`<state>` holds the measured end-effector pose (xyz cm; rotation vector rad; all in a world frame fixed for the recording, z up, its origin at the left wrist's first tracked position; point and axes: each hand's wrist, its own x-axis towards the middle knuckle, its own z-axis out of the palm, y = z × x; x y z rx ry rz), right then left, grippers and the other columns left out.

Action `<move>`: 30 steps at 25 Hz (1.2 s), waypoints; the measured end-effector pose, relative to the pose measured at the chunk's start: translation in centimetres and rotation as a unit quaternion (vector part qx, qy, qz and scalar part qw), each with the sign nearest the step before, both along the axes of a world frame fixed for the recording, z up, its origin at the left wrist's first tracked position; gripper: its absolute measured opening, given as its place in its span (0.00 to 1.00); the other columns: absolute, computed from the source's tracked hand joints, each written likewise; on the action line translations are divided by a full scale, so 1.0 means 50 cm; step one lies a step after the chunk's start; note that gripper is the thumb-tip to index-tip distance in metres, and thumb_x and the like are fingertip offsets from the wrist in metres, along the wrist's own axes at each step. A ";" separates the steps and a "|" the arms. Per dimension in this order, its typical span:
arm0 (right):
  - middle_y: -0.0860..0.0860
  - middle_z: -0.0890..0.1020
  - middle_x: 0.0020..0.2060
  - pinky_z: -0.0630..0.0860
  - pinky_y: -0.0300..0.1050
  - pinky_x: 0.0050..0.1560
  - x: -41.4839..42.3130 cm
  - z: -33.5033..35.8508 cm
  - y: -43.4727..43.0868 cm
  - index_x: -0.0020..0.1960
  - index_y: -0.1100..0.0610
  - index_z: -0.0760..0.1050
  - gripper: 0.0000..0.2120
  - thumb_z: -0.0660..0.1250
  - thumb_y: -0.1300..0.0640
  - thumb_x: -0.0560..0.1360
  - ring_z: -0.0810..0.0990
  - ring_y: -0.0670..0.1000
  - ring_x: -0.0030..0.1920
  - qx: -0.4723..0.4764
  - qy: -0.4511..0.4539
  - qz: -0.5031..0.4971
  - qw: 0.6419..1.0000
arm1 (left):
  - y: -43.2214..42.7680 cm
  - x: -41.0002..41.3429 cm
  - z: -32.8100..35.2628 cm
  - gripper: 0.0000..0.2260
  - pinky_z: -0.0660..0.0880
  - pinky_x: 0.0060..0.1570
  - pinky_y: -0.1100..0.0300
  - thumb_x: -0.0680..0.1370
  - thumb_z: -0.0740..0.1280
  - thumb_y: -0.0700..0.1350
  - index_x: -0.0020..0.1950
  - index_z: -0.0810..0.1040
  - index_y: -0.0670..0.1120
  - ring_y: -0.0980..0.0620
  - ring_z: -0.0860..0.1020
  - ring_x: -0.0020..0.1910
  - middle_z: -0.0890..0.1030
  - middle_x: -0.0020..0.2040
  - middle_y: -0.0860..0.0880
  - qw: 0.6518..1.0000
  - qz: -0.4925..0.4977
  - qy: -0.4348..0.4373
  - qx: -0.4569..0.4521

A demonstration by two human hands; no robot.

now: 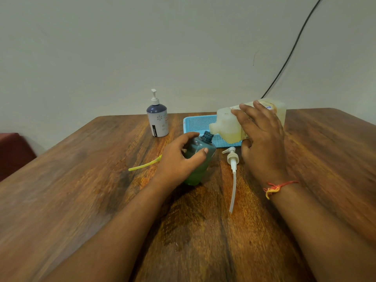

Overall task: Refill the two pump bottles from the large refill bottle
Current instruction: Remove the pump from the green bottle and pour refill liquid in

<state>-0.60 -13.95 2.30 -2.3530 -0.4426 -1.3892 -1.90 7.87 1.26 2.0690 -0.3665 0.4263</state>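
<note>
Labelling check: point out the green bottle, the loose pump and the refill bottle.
green bottle (204, 143), head view, shoulder.
loose pump (233, 159), head view, collar.
refill bottle (225, 121), head view, shoulder near spout.

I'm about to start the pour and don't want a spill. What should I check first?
1. Green bottle neck open: ok; its pump head lies on the table.
2. Left hand grips the green bottle: ok.
3. Green bottle upright: not ok; it leans toward the refill bottle.
4. Right hand holds the refill bottle, tipped spout-down: ok.
5. Spout lined up over the open neck: cannot tell; it sits close, just above and to the right.
6. Refill bottle cap off: cannot tell.
</note>
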 end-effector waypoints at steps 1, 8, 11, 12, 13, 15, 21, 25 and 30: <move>0.54 0.74 0.72 0.59 0.62 0.75 0.000 0.000 0.000 0.75 0.55 0.70 0.38 0.69 0.76 0.68 0.64 0.58 0.76 -0.001 -0.001 -0.001 1.000 | 0.000 0.000 0.000 0.24 0.73 0.48 0.66 0.78 0.71 0.50 0.74 0.73 0.52 0.65 0.73 0.56 0.76 0.66 0.54 1.000 0.000 -0.001 0.000; 0.53 0.74 0.72 0.60 0.62 0.75 0.001 -0.001 -0.001 0.75 0.54 0.70 0.38 0.69 0.76 0.68 0.64 0.58 0.76 -0.005 -0.006 -0.003 1.000 | -0.002 -0.002 0.000 0.23 0.74 0.50 0.64 0.78 0.72 0.50 0.73 0.74 0.52 0.65 0.73 0.56 0.77 0.65 0.54 1.000 0.002 -0.001 -0.002; 0.54 0.74 0.72 0.60 0.63 0.75 0.001 -0.002 0.000 0.75 0.55 0.70 0.38 0.69 0.76 0.68 0.64 0.58 0.76 -0.004 -0.002 -0.001 1.000 | 0.000 -0.002 0.000 0.24 0.74 0.50 0.65 0.77 0.71 0.51 0.73 0.74 0.52 0.64 0.73 0.57 0.77 0.66 0.54 1.000 -0.001 0.005 -0.003; 0.54 0.74 0.72 0.60 0.63 0.75 0.000 -0.001 0.000 0.75 0.55 0.70 0.37 0.69 0.76 0.68 0.64 0.59 0.76 -0.003 -0.002 0.000 1.000 | 0.000 -0.002 0.000 0.25 0.73 0.50 0.65 0.76 0.71 0.53 0.73 0.74 0.52 0.64 0.73 0.57 0.77 0.66 0.53 1.000 -0.003 0.005 -0.004; 0.54 0.74 0.72 0.60 0.63 0.75 0.000 -0.002 0.000 0.75 0.55 0.70 0.37 0.69 0.76 0.68 0.64 0.59 0.76 -0.002 -0.002 0.001 1.000 | 0.000 -0.003 0.001 0.26 0.73 0.50 0.65 0.75 0.70 0.55 0.73 0.74 0.52 0.64 0.73 0.57 0.77 0.66 0.53 1.000 -0.003 0.005 -0.005; 0.54 0.74 0.72 0.60 0.63 0.75 0.002 -0.002 0.000 0.75 0.55 0.70 0.37 0.69 0.76 0.68 0.64 0.59 0.76 -0.004 -0.003 0.002 1.000 | -0.001 -0.004 0.001 0.26 0.73 0.50 0.66 0.76 0.70 0.54 0.73 0.74 0.52 0.64 0.73 0.57 0.77 0.66 0.53 1.000 -0.003 0.005 -0.003; 0.52 0.74 0.72 0.59 0.61 0.75 0.004 -0.004 -0.002 0.75 0.53 0.70 0.39 0.70 0.76 0.67 0.64 0.56 0.76 0.012 0.008 0.000 1.000 | -0.006 -0.006 0.005 0.25 0.73 0.50 0.68 0.77 0.72 0.51 0.74 0.73 0.52 0.65 0.74 0.56 0.76 0.64 0.57 1.000 0.001 0.003 -0.001; 0.51 0.75 0.69 0.61 0.58 0.72 0.003 -0.004 -0.011 0.74 0.51 0.70 0.39 0.72 0.70 0.66 0.66 0.54 0.73 0.030 0.033 -0.010 0.999 | -0.014 -0.011 0.008 0.26 0.76 0.55 0.63 0.77 0.73 0.51 0.75 0.73 0.51 0.59 0.76 0.58 0.76 0.65 0.57 1.000 -0.003 -0.001 -0.012; 0.50 0.76 0.65 0.68 0.59 0.66 0.009 -0.008 -0.015 0.73 0.51 0.70 0.37 0.76 0.56 0.65 0.71 0.56 0.67 0.046 0.089 0.011 0.995 | -0.019 -0.009 0.009 0.27 0.79 0.61 0.55 0.77 0.73 0.51 0.75 0.72 0.50 0.55 0.76 0.65 0.76 0.68 0.54 0.999 -0.004 0.001 -0.050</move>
